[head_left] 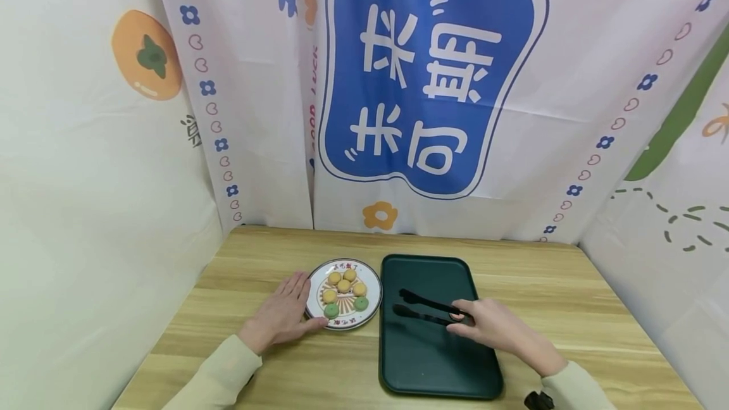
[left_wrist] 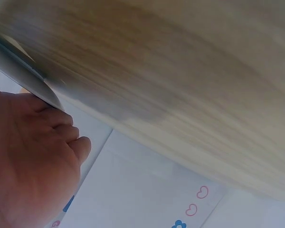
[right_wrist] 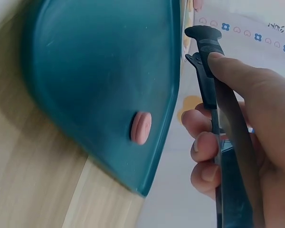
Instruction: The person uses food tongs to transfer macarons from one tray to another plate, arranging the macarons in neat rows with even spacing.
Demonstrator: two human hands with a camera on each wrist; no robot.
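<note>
My left hand (head_left: 285,312) rests against the left rim of a round white plate (head_left: 373,283), its fingers nearly straight along the edge and the thumb near the front. On that plate lie several yellow macarons (head_left: 343,286) and two green macarons (head_left: 361,303). My right hand (head_left: 490,324) grips black tongs (head_left: 429,302) above the dark green tray (head_left: 438,366). Their tips point left toward the plate and stand a little apart, with nothing between them. A pink macaron (right_wrist: 141,128) sits on the tray in the right wrist view; the hand and tongs largely hide it in the head view.
The tray lies right beside the plate on a wood-grain table (head_left: 273,372). A printed cloth (head_left: 273,144) hangs along the table's back edge, with pale cloth walls at both sides.
</note>
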